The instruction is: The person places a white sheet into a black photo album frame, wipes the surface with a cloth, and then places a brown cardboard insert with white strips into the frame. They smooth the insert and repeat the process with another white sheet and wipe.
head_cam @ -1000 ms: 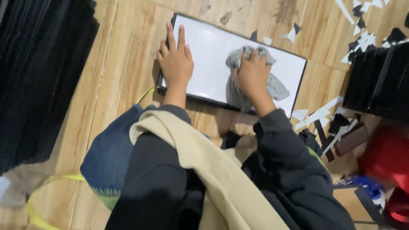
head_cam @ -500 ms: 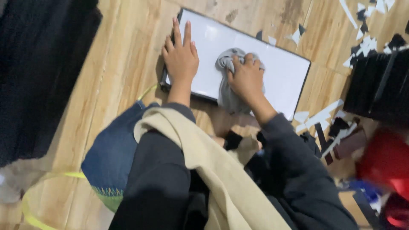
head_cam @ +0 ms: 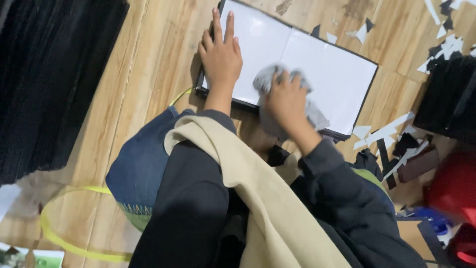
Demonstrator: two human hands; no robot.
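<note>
- I am looking down at a wooden floor (head_cam: 148, 89) with an open white folder (head_cam: 317, 64), black-edged, lying flat on it ahead of the person's knees.
- The left hand (head_cam: 220, 59) is lying flat, fingers stretched out and gripping nothing, pressing on the folder's left page near its left edge.
- The right hand (head_cam: 286, 101) is clenching a grey cloth (head_cam: 312, 116) and pressing it onto the folder at the near edge, around the middle fold; the cloth is bunching out above the fingers and trailing down to the right of the wrist.
- Both dark sleeves are reaching forward; a cream garment (head_cam: 258, 198) is draping across them on a slant.
- A knee in blue denim (head_cam: 141, 168) is showing below the left arm, just short of the folder's near left corner.
- A yellow strap (head_cam: 74, 248) is looping on the floor at lower left; a thin yellow piece is also running up to the folder's corner.
- A tall stack of black sheets (head_cam: 54, 79) is filling the left side, well apart from the folder.
- White and black paper scraps (head_cam: 382, 134) are lying scattered to the right of the folder, with more at top right.
- A red object (head_cam: 453, 186) is sitting at the right edge; I cannot tell what it is.
</note>
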